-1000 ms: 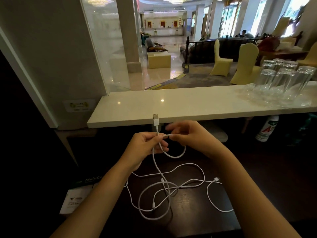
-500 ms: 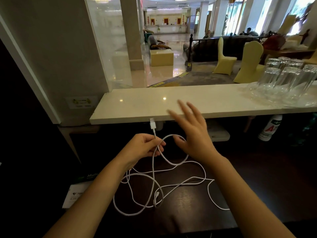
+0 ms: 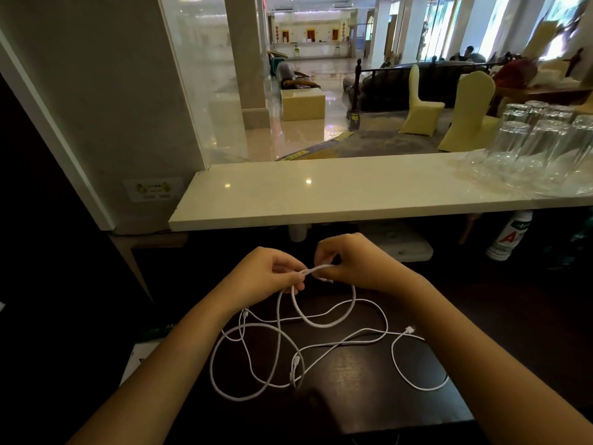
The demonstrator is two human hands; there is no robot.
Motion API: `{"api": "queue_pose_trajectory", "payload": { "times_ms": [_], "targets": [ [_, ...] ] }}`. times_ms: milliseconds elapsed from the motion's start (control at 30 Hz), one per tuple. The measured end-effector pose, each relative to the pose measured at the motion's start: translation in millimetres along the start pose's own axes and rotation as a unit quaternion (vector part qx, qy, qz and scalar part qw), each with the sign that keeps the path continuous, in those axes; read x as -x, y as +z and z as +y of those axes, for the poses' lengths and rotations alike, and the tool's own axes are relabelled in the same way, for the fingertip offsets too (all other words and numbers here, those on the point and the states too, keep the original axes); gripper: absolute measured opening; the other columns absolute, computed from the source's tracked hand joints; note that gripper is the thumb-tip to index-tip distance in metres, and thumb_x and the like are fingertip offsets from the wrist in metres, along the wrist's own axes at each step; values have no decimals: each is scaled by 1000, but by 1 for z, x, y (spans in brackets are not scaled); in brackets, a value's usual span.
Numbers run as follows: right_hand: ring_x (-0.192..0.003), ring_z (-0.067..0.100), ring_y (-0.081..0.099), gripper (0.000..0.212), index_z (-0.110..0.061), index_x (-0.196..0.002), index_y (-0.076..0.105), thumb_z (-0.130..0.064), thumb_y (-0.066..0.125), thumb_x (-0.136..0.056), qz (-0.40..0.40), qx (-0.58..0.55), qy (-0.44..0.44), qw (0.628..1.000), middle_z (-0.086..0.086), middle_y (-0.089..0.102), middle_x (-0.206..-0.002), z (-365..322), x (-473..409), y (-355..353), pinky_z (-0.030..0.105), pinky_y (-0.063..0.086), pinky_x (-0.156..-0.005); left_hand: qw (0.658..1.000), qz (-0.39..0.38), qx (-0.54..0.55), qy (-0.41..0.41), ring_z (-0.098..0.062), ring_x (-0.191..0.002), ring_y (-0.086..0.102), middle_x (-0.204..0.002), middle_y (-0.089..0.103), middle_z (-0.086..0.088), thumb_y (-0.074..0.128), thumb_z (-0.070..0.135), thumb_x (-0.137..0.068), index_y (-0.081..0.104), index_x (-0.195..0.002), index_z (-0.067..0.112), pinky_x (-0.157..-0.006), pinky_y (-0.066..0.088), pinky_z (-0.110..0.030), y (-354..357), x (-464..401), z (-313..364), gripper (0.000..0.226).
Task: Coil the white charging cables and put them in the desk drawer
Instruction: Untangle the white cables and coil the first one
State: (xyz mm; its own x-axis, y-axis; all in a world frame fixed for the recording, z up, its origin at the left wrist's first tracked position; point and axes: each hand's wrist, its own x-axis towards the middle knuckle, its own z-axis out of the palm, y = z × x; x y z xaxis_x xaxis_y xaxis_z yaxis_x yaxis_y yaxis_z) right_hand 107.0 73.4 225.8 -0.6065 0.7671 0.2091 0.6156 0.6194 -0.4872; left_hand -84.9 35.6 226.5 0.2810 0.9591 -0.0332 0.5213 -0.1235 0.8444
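White charging cables (image 3: pixel 324 324) lie tangled in loose loops on the dark desk (image 3: pixel 369 396), with a plug end (image 3: pixel 409 330) at the right and another (image 3: pixel 295 361) near the middle. My left hand (image 3: pixel 266 274) and my right hand (image 3: pixel 353 261) are raised just above the desk, both pinching the same short stretch of cable between them. One loop hangs down from the two hands onto the desk. No drawer is visible.
A pale stone counter (image 3: pixel 321 194) runs across just beyond my hands. Several upturned glasses (image 3: pixel 542 149) stand at its right end. A white bottle (image 3: pixel 510 236) sits under the counter at the right. A white paper pack (image 3: pixel 141 358) lies at the desk's left.
My right hand, spread open above the cable half a second ago, has come down and pinched the cable beside my left hand. The hanging loop has grown wider.
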Motion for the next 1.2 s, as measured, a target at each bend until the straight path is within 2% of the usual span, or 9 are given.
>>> {"api": "queue_pose_trajectory", "payload": {
  "times_ms": [100, 200, 300, 367, 500, 633, 800, 1000, 1200],
  "targets": [
    [-68, 7, 60, 14, -5, -83, 68, -19, 65, -84, -46, -244, 96, 964, 2, 66, -74, 2, 4, -2, 18, 50, -69, 996, 51, -43, 50, -4, -72, 68, -77, 71, 6, 62, 15, -86, 71, -101, 19, -72, 53, -16, 3, 1, -8, 18],
    [-60, 5, 61, 18, -5, -74, 64, -11, 56, -89, -57, -491, 169, 853, -1, 66, -64, 1, 6, 6, 15, 50, -61, 991, 106, -32, 81, -4, -70, 68, -78, 70, 8, 61, 13, -86, 71, -103, 15, -71, 53, -16, 8, 1, -15, 19],
    [-53, 5, 56, 27, -13, -71, 64, -19, 50, -93, -27, -581, 221, 783, -5, 61, -56, -1, 4, 18, 17, 48, -58, 984, 151, -17, 93, -5, -66, 68, -75, 69, 8, 60, 11, -86, 71, -97, 17, -70, 55, -20, 14, 0, -20, 16],
    [-59, 9, 58, 22, -13, -88, 66, -26, 50, -93, 17, -558, 209, 803, -2, 63, -64, -1, 3, 21, 18, 49, -61, 982, 171, 0, 81, -5, -62, 67, -72, 69, 7, 61, 10, -86, 70, -88, 23, -68, 54, -20, 15, -1, -23, 16],
    [-78, 9, 61, 30, -21, -107, 61, -21, 70, -79, 109, -164, 61, 979, 0, 66, -91, 1, 6, 25, 23, 52, -73, 981, 171, 78, 39, -5, -57, 66, -68, 69, 2, 61, 8, -85, 66, -78, 26, -62, 52, -17, 13, -2, -21, 20],
    [-77, 18, 66, 24, -10, -106, 66, -20, 62, -85, 167, 68, -73, 981, 6, 71, -89, 2, 5, 27, 34, 56, -68, 975, 106, 196, -14, -6, -62, 65, -70, 67, 2, 54, 10, -90, 70, -84, 21, -61, 52, -16, 10, 2, -16, 19],
    [-80, 7, 69, 32, -11, -117, 64, -12, 64, -85, 101, -65, -33, 992, 4, 73, -95, 1, 8, 16, 20, 54, -80, 978, 29, 207, -2, -6, -67, 58, -68, 61, 6, 46, 13, -94, 72, -92, 28, -68, 50, -19, 2, 8, -22, 29],
    [-67, 18, 71, 21, -5, -106, 66, -8, 60, -86, 59, -269, 6, 961, 6, 71, -87, -5, 8, 2, 23, 57, -63, 986, 14, 160, 38, 1, -62, 50, -64, 55, 11, 41, 17, -96, 70, -100, 29, -60, 42, -13, -3, 8, -20, 31],
    [-53, 13, 62, 16, -2, -102, 62, -11, 52, -92, 75, -358, 59, 929, 1, 63, -66, 0, 5, 10, 20, 50, -51, 994, 37, 82, 61, 0, -71, 51, -79, 60, 9, 36, 17, -98, 60, -113, 33, -72, 42, -16, -2, 8, -20, 33]
  ]
}}
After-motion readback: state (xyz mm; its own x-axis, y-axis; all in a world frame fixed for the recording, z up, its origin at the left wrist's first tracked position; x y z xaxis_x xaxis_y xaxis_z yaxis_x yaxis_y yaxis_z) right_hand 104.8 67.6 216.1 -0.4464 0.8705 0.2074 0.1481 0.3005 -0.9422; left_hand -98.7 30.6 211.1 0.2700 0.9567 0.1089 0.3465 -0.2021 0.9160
